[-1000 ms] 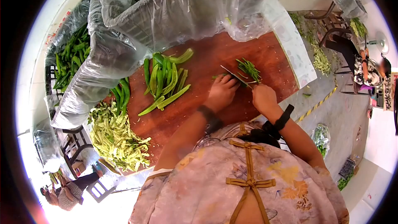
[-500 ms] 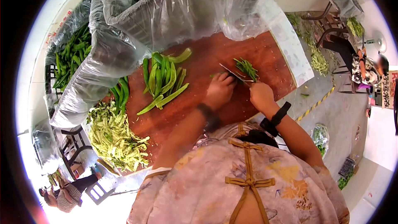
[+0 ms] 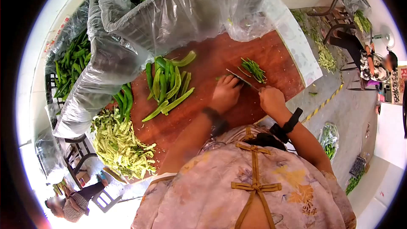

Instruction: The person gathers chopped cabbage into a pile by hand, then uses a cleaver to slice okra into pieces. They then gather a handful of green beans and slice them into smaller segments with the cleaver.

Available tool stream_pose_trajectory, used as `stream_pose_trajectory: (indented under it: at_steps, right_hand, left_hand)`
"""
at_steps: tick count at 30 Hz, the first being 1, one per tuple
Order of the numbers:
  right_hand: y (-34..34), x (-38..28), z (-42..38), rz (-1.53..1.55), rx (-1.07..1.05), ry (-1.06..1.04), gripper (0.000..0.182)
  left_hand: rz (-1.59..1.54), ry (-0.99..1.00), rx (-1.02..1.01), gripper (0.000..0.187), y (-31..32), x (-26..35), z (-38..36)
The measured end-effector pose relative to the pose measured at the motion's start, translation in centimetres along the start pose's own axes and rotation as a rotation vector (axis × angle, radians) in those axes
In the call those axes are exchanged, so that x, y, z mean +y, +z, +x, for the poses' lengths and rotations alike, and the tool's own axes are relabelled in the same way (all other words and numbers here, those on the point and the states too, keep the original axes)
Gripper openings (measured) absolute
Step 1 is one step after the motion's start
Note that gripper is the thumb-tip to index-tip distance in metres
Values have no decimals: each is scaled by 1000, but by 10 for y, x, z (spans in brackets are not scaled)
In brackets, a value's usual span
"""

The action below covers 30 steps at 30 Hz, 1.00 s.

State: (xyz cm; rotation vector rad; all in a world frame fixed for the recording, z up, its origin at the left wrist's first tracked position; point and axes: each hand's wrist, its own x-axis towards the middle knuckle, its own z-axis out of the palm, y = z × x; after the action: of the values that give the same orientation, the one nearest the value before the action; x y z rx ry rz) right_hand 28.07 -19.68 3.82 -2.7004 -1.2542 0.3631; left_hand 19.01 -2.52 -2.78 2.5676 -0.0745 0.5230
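Observation:
A thin-bladed knife (image 3: 243,79) points up and left over the reddish-brown board (image 3: 203,65). My right hand (image 3: 271,100) is closed round its handle. Beside the blade, my left hand (image 3: 226,94) has its fingers curled together and pressed down on the board. Something green shows at its fingertips, mostly hidden by the fingers. Just beyond the blade lies a small pile of cut green strips (image 3: 253,69). Left of my hands are whole and split green peppers (image 3: 168,80). A heap of pale green trimmings (image 3: 121,146) covers the board's lower left part.
Plastic-lined crates (image 3: 169,15) stand along the far side, one with green peppers (image 3: 72,65). A bag of greens (image 3: 328,141) is on the floor at right. Seated people are at the right (image 3: 375,63) and lower left (image 3: 72,205), near chairs.
The knife and my right hand have shifted slightly right and down, and the blade lies at a somewhat different angle. My left hand has stayed nearly in place. The whole view has shifted a little.

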Motion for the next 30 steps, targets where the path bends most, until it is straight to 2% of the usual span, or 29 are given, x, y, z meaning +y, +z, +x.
stream_pose_trajectory:
  at_steps: [8,10,14,16,19,20,23,30]
  right_hand:
    - [2,-6,8,-108,-68,-47,15]
    - [12,-9,19,4,14,-33,15]
    - [21,-13,60,-13,55,-81,16]
    - [21,-11,67,-1,142,-19,10]
    - [10,-2,40,30,153,-46,18]
    - [4,-3,29,21,58,7,18]
    - [-2,-5,3,-22,-12,9,18]
    - [-2,-7,-1,-10,-12,7,16]
  left_hand:
    - [63,17,-1,32,-4,0,1]
    - [46,21,8,31,-1,1,2]
    - [39,20,15,31,2,-2,1]
    - [32,48,53,31,-1,-2,1]
    - [-8,47,97,30,0,-1,1]
    - [-31,22,84,30,1,-1,0]
    - [-43,-5,64,29,3,0,0]
    - [26,-6,42,27,-5,2,-1]
